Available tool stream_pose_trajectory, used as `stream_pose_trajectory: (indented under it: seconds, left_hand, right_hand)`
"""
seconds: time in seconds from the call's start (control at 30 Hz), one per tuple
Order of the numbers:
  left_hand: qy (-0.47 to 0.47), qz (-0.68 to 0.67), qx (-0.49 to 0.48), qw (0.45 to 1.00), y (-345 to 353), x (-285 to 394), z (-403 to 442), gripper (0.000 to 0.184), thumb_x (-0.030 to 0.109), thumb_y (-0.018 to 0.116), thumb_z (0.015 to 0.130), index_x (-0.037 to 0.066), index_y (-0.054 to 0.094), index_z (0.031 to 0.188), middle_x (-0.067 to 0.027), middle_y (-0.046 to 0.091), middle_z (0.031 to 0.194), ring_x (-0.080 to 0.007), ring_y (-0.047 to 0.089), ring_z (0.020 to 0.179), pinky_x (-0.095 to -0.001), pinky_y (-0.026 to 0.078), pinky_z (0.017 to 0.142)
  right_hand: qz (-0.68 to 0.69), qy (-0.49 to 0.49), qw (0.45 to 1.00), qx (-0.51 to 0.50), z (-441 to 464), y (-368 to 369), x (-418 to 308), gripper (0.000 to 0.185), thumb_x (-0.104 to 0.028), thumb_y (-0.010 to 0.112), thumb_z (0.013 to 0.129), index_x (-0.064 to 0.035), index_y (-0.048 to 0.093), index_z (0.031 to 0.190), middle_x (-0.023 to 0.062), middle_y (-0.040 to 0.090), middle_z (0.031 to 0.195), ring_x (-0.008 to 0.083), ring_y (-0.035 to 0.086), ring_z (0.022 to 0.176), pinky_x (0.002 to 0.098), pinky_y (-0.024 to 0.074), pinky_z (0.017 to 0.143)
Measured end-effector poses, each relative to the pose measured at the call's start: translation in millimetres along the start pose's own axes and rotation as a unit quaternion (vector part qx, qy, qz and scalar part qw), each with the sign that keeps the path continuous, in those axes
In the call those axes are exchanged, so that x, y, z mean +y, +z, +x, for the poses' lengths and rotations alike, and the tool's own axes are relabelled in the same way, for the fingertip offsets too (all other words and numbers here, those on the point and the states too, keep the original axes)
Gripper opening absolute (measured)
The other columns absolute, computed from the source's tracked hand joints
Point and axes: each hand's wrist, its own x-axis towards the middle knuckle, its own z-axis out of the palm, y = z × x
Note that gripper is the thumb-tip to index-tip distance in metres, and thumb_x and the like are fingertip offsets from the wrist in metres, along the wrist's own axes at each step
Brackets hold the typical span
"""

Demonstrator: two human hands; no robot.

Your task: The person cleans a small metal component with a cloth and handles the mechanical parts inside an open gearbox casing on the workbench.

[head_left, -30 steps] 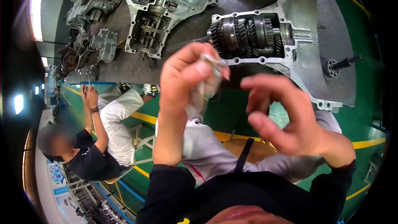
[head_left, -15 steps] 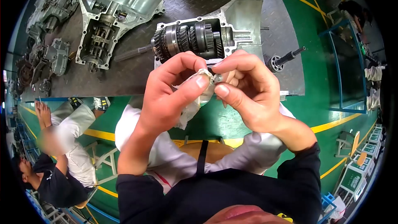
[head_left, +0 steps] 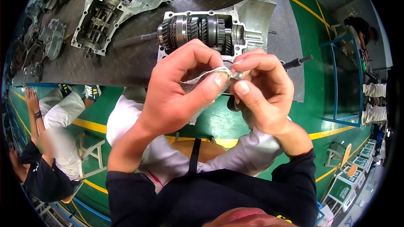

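Observation:
Both hands meet in front of the bench edge, close together. My left hand (head_left: 179, 90) is closed on a thin whitish cloth or plastic bag (head_left: 194, 80), pinched between thumb and fingers and hanging below the palm. Against the pinched edge of this sheet, my right hand (head_left: 269, 90) holds a small shiny rounded metal piece (head_left: 237, 75) between thumb and fingertips. Its exact kind is too small to make out. Under the right fingers shows part of a dark round thing (head_left: 232, 103), mostly hidden. Beyond the hands, an open gearbox housing (head_left: 248, 35) holds a gear set (head_left: 195, 27).
A second opened housing (head_left: 75, 40) lies at the left of the bench (head_left: 134, 65), with more metal castings (head_left: 54, 38) farther left. A splined shaft (head_left: 299, 62) sticks out at the right edge. Another person (head_left: 46, 176) sits at the left; a blue frame (head_left: 336, 80) stands right.
The view has shifted slightly, and both hands appear a little farther right, still pinching. The sheet's edge looks more stretched out, and a dark round thing now shows beneath my right hand.

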Motion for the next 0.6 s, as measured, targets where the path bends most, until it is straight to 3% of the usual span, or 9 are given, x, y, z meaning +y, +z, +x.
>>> stream_pose_trajectory:
  seconds: [0.23, 0.33, 0.6]
  left_hand:
    - [0.039, 0.077, 0.032, 0.996, 0.5, 0.6, -1.3, 0.013, 0.005, 0.069, 0.083, -0.001, 0.062, 0.092, -0.0060, 0.060, 0.085, -0.0144, 0.060, 0.076, -0.0263, 0.048, 0.069]
    - [0.031, 0.094, -0.001, 0.995, -1.8, 3.4, -3.1, 0.012, 0.006, 0.063, 0.089, -0.002, 0.056, 0.095, -0.0042, 0.054, 0.094, -0.0079, 0.053, 0.082, -0.0211, 0.043, 0.074]
    - [0.039, 0.098, 0.000, 0.994, -4.0, 3.4, -2.7, 0.012, 0.007, 0.063, 0.088, -0.001, 0.057, 0.094, -0.0041, 0.055, 0.092, -0.0073, 0.053, 0.080, -0.0208, 0.042, 0.071]
  right_hand:
    - [0.023, 0.038, 0.999, 0.005, 0.7, -0.5, 0.1, 0.019, -0.002, 0.063, 0.094, 0.0048, 0.060, 0.112, 0.0065, 0.060, 0.100, 0.0069, 0.056, 0.079, 0.0211, 0.0445, 0.070]
    - [0.026, 0.071, 0.997, 0.020, 1.9, -0.6, -2.5, 0.018, -0.005, 0.062, 0.095, 0.0039, 0.062, 0.110, 0.0055, 0.063, 0.095, 0.0070, 0.057, 0.077, 0.0213, 0.0458, 0.068]
    - [0.078, 0.116, 0.990, 0.022, 4.4, -2.5, -2.1, 0.018, -0.008, 0.060, 0.096, 0.0030, 0.063, 0.110, 0.0060, 0.067, 0.092, 0.0075, 0.059, 0.075, 0.0224, 0.0483, 0.067]
